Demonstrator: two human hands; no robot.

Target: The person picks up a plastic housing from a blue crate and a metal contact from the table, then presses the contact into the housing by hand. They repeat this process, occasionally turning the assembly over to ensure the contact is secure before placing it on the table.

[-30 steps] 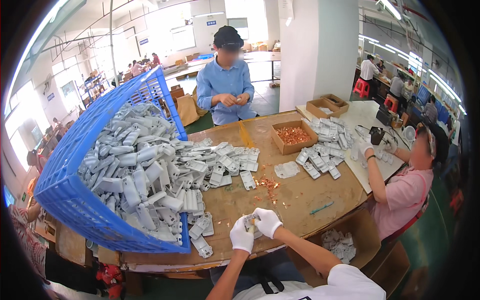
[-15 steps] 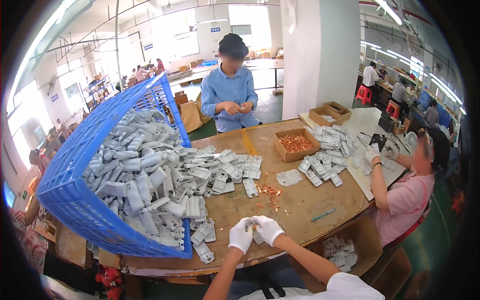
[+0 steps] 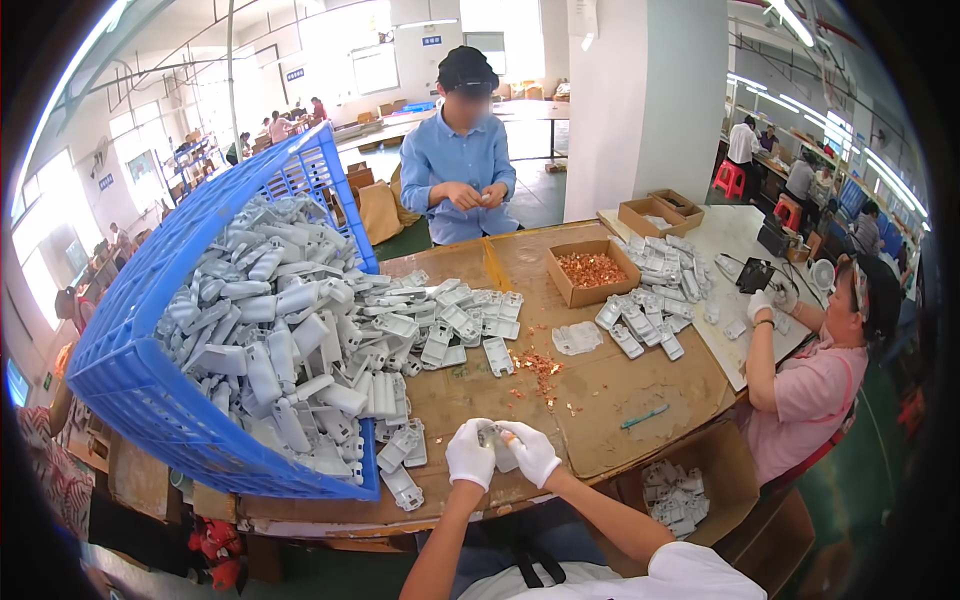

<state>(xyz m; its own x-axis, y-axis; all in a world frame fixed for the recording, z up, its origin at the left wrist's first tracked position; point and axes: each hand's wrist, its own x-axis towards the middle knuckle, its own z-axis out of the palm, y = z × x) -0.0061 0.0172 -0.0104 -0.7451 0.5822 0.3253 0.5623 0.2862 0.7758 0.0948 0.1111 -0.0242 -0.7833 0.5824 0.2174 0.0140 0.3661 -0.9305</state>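
Both my hands wear white gloves and meet at the near edge of the table. Between them is a small grey plastic housing, partly hidden by the fingers. My left hand is closed on its left side. My right hand grips it from the right, with the fingertips on its upper part. A loose scatter of small copper-coloured metal pieces lies just beyond my hands. To the left, grey plastic housings spill out of a tipped blue plastic crate onto the table.
A cardboard box of copper-coloured pieces stands beyond, beside grouped housings. A teal pen-like tool lies to the right. Below the table edge, an open carton holds more housings. One co-worker stands opposite; another works at right.
My hands stay together around the housing, with the fingers slightly shifted and more of the piece showing between them. The whole view has moved slightly.
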